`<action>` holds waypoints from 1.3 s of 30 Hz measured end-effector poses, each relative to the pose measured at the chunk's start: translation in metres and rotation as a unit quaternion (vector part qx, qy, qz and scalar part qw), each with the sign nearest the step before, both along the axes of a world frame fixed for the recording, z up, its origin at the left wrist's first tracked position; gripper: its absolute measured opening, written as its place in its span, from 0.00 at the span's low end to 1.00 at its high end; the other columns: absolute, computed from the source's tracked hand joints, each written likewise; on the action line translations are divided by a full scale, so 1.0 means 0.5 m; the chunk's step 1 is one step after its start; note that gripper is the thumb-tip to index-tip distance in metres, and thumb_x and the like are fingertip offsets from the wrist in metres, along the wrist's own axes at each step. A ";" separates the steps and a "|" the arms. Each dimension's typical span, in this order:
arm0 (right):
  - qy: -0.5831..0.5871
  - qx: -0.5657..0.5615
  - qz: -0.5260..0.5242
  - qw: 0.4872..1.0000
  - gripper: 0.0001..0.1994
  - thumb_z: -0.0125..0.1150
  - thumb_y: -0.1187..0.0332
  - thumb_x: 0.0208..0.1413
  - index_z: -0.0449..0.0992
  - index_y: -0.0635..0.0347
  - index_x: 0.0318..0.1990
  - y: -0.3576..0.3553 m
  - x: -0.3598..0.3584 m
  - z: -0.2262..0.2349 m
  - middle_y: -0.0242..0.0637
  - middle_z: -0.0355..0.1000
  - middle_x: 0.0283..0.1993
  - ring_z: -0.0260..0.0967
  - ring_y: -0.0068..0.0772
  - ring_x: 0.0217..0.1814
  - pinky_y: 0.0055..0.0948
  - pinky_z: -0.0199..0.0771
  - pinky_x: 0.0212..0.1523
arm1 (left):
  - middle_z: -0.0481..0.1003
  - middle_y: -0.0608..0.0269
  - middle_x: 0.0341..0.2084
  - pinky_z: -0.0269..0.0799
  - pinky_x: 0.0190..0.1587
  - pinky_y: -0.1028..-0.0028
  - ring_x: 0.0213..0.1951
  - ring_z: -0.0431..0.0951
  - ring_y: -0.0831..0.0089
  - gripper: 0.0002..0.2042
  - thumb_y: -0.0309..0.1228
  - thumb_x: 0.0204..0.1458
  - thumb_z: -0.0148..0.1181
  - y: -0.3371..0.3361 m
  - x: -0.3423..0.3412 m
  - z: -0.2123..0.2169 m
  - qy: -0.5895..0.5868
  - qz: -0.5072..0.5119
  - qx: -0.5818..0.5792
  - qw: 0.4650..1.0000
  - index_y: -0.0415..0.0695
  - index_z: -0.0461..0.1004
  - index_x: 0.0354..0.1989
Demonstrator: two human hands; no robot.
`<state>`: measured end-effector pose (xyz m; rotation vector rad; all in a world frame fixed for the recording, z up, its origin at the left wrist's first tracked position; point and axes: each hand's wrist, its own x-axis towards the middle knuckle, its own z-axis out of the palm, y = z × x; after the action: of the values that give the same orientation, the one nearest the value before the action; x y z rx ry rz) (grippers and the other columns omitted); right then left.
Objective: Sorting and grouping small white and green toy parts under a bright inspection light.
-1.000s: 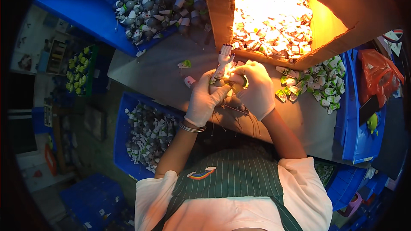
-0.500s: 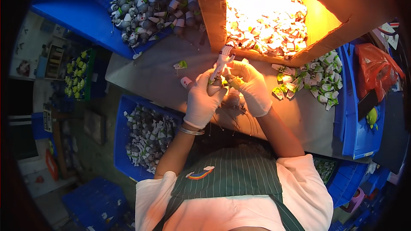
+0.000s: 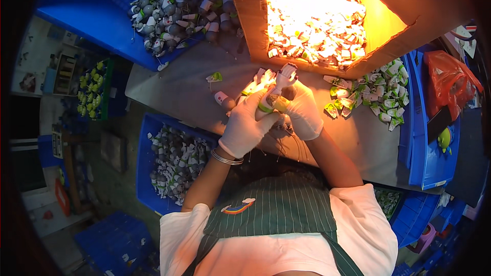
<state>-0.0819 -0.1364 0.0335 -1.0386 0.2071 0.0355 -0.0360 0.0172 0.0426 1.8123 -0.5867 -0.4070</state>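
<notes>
White gloves cover both my hands, which meet over the middle of the table. Between my left hand's (image 3: 243, 129) thumb and fingers is a small toy figure part (image 3: 268, 101), white and green with a grey-brown patch. My right hand (image 3: 306, 115) pinches the same toy part from the other side, and its fingertips are partly hidden. A white hand-shaped piece (image 3: 286, 76) sticks up from between my hands; how it joins the part is unclear. Brightly lit white and green pieces (image 3: 260, 82) lie beyond my left fingers. Below my hands, thin strings trail over the table.
An open cardboard box (image 3: 250, 30) full of brightly lit pieces stands ahead. Blue bins (image 3: 87, 20) with grey and white parts are at far left and near left (image 3: 144, 174). White-green pieces (image 3: 391, 94) pile at right, beside stacked blue trays (image 3: 427, 158) and a red bag (image 3: 447, 79).
The white hand-shaped piece has shifted right and now leans the other way. My left fingers have turned around the toy part, and bright pieces show beyond them.
</notes>
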 end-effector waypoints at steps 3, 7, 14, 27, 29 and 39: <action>-0.036 -0.019 -0.104 0.994 0.12 0.69 0.68 0.50 0.71 0.61 0.37 0.040 0.002 -0.007 0.30 0.71 0.35 0.68 0.20 0.36 0.22 0.71 0.39 | 0.75 0.51 0.38 0.71 0.44 0.66 0.42 0.76 0.58 0.20 0.33 0.48 0.67 0.008 -0.003 0.004 -0.006 -0.032 0.058 0.998 0.38 0.71 0.47; -0.028 -0.086 0.009 0.996 0.17 0.64 0.54 0.53 0.71 0.60 0.37 -0.002 -0.007 -0.013 0.30 0.70 0.32 0.67 0.21 0.30 0.21 0.69 0.33 | 0.75 0.55 0.36 0.71 0.41 0.65 0.35 0.77 0.59 0.16 0.35 0.50 0.65 0.029 -0.004 0.008 -0.119 -0.022 0.061 0.991 0.41 0.73 0.44; 0.152 0.089 0.238 0.955 0.31 0.51 0.34 0.54 0.73 0.58 0.40 -0.082 0.005 0.005 0.30 0.70 0.25 0.64 0.18 0.20 0.14 0.59 0.20 | 0.75 0.64 0.33 0.73 0.36 0.68 0.32 0.76 0.60 0.11 0.32 0.47 0.67 0.045 0.023 0.052 -0.413 -0.067 0.153 0.895 0.49 0.77 0.39; -0.121 -0.678 0.073 0.721 0.12 0.67 0.78 0.41 0.77 0.57 0.35 -0.025 0.008 0.050 0.36 0.73 0.40 0.72 0.38 0.35 0.33 0.73 0.36 | 0.71 0.64 0.23 0.62 0.17 0.80 0.17 0.70 0.77 0.20 0.47 0.59 0.55 0.048 0.010 0.022 0.453 -0.153 -0.124 0.870 0.39 0.72 0.39; -0.306 -0.608 -0.077 0.728 0.13 0.64 0.82 0.42 0.76 0.58 0.38 -0.032 0.015 0.014 0.39 0.72 0.48 0.72 0.35 0.37 0.31 0.74 0.37 | 0.70 0.64 0.20 0.63 0.13 0.81 0.15 0.69 0.81 0.20 0.47 0.61 0.52 0.033 0.003 -0.002 0.418 -0.090 -0.150 0.891 0.38 0.70 0.38; 0.033 -0.388 -0.107 0.915 0.18 0.61 0.72 0.57 0.69 0.62 0.55 -0.090 -0.024 -0.112 0.31 0.72 0.43 0.67 0.16 0.38 0.18 0.70 0.35 | 0.73 0.49 0.46 0.67 0.51 0.63 0.46 0.72 0.55 0.24 0.30 0.48 0.65 -0.056 0.025 -0.112 -0.251 0.105 0.060 0.960 0.40 0.71 0.55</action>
<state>-0.0937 -0.1815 -0.0225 -1.8044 0.4146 -0.2295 -0.0233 -0.0106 -0.0132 2.0842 -0.7154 0.1768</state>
